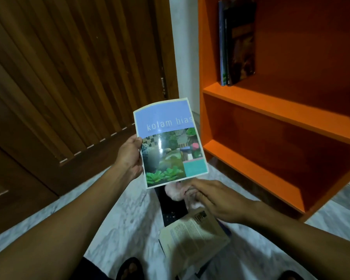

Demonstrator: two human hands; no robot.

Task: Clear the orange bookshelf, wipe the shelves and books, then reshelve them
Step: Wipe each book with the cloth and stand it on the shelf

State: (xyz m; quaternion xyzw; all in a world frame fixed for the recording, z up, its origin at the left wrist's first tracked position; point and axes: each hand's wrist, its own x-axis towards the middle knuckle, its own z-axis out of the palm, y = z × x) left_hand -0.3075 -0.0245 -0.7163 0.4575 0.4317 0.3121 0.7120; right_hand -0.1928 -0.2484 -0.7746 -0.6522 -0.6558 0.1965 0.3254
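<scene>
- Head view, looking down at both hands in front of the orange bookshelf, which serves as the landmark throughout.
- Left hand: to the left of the bookshelf, fingers and thumb pinched on the left edge of a thin booklet titled "kolam hias", held upright with its cover facing the camera.
- Right hand: just below the booklet and in front of the bookshelf's lowest compartment, fingers curled round a pale pink cloth; cloth and booklet lie very near each other, contact uncertain.
- Unshelved books: stacked on the marble floor in front of the bookshelf, beneath the right hand; the top one is cream, a dark one lies under it.
- Shelved books: a few stand upright at the left end of the upper compartment; the two compartments below show bare shelf boards.
- Step in hand (judgement): wiping individual books, with reshelving apparently begun.
- Next move (judgement): calls for drawing the cloth across the glossy cover while the left hand steadies it, then standing the booklet beside those in the upper compartment.
</scene>
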